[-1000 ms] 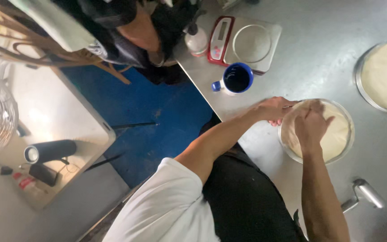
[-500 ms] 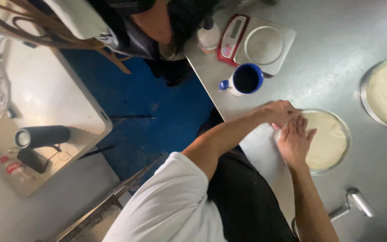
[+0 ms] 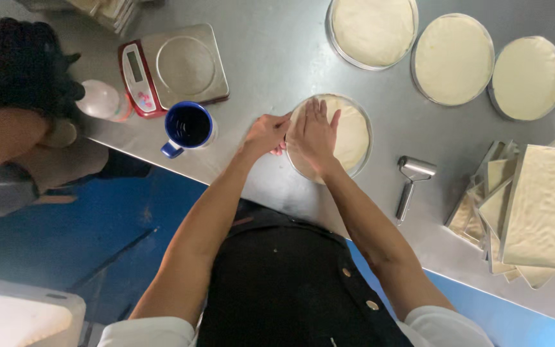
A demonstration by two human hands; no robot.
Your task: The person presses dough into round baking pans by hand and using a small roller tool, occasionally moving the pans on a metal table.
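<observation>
right hand (image 3: 314,132) lies flat, fingers spread, on dough (image 3: 348,132) in a round pan (image 3: 362,164) on the steel worktop (image 3: 271,58). left hand (image 3: 266,133) curled at the pan's edge, grip unclear. blue mug (image 3: 188,126) and scale (image 3: 175,67) left, roller (image 3: 409,183) right.
</observation>
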